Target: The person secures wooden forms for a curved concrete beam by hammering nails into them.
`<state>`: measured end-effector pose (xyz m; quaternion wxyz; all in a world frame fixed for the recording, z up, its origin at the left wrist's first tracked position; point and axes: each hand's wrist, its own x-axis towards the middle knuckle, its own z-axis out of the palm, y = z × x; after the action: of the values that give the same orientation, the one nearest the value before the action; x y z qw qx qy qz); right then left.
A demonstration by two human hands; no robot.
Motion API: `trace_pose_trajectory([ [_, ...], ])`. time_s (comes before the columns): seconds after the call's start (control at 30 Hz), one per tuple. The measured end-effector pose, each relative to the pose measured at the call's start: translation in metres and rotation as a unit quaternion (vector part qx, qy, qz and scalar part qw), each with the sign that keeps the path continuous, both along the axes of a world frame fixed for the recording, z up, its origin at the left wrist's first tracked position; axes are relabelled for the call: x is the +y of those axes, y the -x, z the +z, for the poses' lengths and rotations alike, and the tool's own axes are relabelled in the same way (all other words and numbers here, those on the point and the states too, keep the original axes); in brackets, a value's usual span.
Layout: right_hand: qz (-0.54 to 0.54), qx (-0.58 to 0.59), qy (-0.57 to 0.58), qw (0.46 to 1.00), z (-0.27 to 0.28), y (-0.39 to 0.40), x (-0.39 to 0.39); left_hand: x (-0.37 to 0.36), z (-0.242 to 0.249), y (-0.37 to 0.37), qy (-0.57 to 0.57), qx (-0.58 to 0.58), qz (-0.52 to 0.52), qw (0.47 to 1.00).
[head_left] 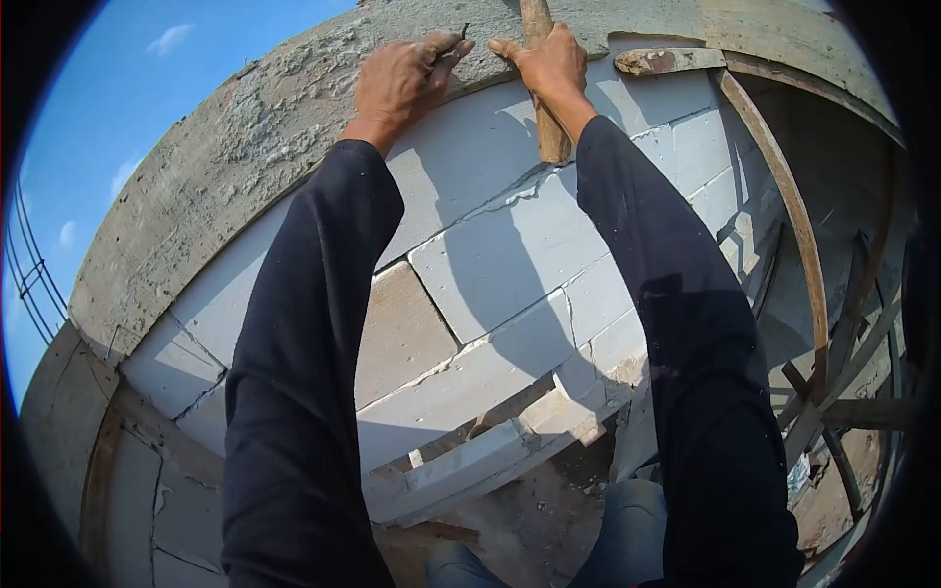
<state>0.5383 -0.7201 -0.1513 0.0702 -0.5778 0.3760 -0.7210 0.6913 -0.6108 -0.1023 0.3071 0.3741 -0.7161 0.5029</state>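
My left hand [400,82] is closed, pinching a small dark nail [465,30] between thumb and fingers against the rough concrete beam [265,122]. My right hand [555,71] grips a hammer by its thick wooden handle [552,137], thumb pointing toward the left hand. The hammer's head lies mostly beyond the top edge of the view. Both hands are up at the beam, just above the white block wall [515,250], and a short gap separates them.
Wooden poles [789,196] stand and cross on the right. A board end [667,61] juts out below the beam. Under the wall is a ledge [470,475], with my legs [627,529] below. Thin rods [34,269] rise at far left.
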Motion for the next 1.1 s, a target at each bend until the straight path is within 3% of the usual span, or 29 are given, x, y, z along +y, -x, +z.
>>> trace_pose_trajectory([
  [0.1,0.057,0.017,0.005,0.998,0.0,0.015,0.0,-0.005,-0.005,-0.004,0.005,0.003,0.053,0.999],
  [0.2,0.096,0.139,0.039,0.985,-0.017,0.047,0.023,-0.003,-0.003,0.002,0.038,-0.021,0.081,0.996],
  [0.33,0.113,0.197,0.046,0.973,-0.04,0.073,0.042,-0.005,-0.006,0.001,0.036,-0.045,0.099,0.993],
  [0.5,0.106,0.204,0.051,0.972,-0.038,0.091,0.047,-0.004,-0.007,0.003,0.016,-0.053,0.119,0.991],
  [0.77,0.097,0.115,0.084,0.985,-0.01,0.103,0.067,-0.004,-0.008,0.006,0.026,-0.048,0.139,0.989],
  [0.97,0.027,0.339,0.109,0.934,-0.026,0.07,0.057,-0.006,-0.009,0.002,0.043,-0.066,0.113,0.99],
  [1.1,0.089,0.156,0.097,0.979,-0.006,0.101,0.086,-0.008,-0.007,0.0,0.045,-0.075,0.124,0.988],
])
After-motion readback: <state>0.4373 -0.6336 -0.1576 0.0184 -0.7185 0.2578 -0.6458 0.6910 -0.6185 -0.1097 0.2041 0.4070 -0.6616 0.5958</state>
